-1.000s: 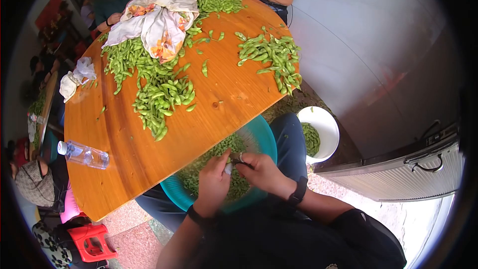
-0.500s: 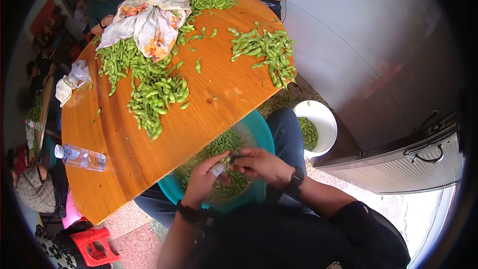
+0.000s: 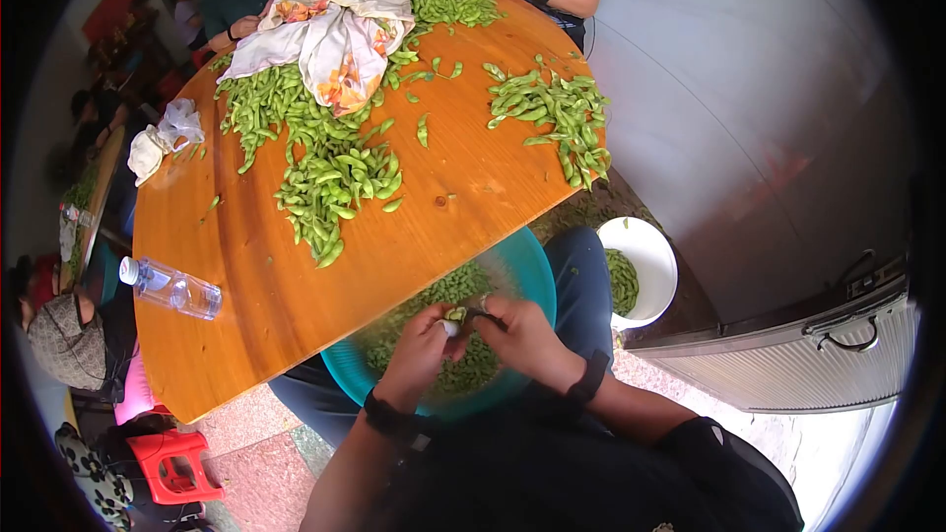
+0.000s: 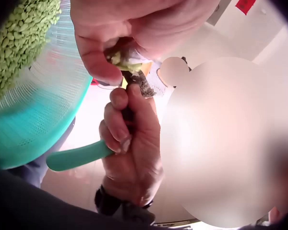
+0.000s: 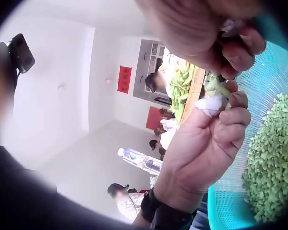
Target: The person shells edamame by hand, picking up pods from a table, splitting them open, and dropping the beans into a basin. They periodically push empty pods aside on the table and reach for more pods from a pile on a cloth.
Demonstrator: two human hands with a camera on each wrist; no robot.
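Hands meet over the basin's rim: left hand pinches a pod, right hand grips scissors.

Round wooden table with edamame pods, cloth, water bottle.

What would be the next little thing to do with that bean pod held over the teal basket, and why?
Probably squeeze the beans out so they drop. The left hand pinches an opened pod at its fingertips, the right hand grips a small dark tool against it, and both sit right above the teal basket already full of shelled beans.
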